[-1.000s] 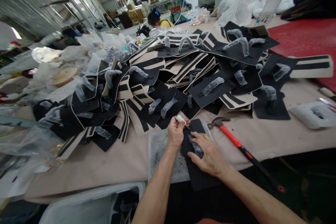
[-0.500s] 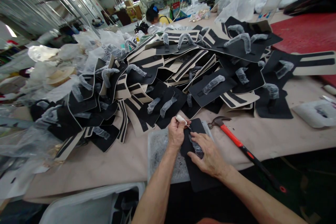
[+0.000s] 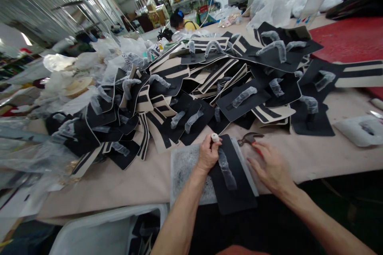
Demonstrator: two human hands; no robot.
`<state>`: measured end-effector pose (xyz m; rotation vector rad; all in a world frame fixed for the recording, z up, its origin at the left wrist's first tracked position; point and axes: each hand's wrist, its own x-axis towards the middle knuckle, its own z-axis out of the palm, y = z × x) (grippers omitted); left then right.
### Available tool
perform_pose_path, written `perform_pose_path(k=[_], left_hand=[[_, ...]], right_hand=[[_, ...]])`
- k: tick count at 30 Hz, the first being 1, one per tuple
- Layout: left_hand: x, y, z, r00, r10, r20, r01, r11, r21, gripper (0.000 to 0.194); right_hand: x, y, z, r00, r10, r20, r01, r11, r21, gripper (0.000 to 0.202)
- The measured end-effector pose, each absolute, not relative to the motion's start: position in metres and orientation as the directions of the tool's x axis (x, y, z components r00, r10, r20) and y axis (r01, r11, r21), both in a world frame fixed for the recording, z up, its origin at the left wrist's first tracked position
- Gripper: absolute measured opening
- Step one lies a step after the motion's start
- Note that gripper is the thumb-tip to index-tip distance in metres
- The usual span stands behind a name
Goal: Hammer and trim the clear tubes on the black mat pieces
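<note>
Single head-worn view (the wearer's own), forward and down, tabletop close.

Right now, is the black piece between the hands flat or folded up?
Flat: the black piece lies spread out, mostly on the pale slab, with its wrapped strap facing up.

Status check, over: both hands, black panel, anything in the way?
Left hand shut on white handle at far end of panel. Right hand open over hammer. Panel on board, wrapped strap uppermost. Only left hand overlaps panel.
</note>
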<state>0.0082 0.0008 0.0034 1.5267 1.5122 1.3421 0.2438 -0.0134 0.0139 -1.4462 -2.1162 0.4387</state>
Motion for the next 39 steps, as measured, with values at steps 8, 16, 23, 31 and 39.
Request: perform_pose_path(k=[8, 16, 23, 31, 39], left_hand=[[0.007, -0.002, 0.009, -0.135, 0.967, 0.217, 0.318, -0.166, 0.934, 0.014], [0.007, -0.003, 0.015, -0.121, 0.971, 0.204, 0.305, -0.159, 0.939, 0.012], [0.005, -0.003, 0.009, -0.101, 0.962, 0.254, 0.377, -0.199, 0.905, 0.015], [0.004, -0.003, 0.003, -0.135, 0.968, 0.211, 0.315, -0.160, 0.936, 0.016], [0.003, -0.002, 0.008, -0.117, 0.969, 0.216, 0.287, -0.175, 0.942, 0.012]], right_hand=[[0.295, -0.012, 0.016, -0.247, 0.784, -0.570, 0.545, -0.374, -0.751, 0.015], [0.252, -0.010, 0.102, -0.214, 0.916, -0.339, 0.473, -0.206, -0.857, 0.038], [0.222, 0.023, 0.137, -0.509, 0.850, 0.137, 0.745, 0.514, -0.424, 0.026], [0.212, 0.022, 0.162, -0.296, 0.866, 0.403, 0.655, 0.491, -0.574, 0.034], [0.233, 0.025, 0.122, -0.535, 0.845, -0.023, 0.711, 0.436, -0.552, 0.038]])
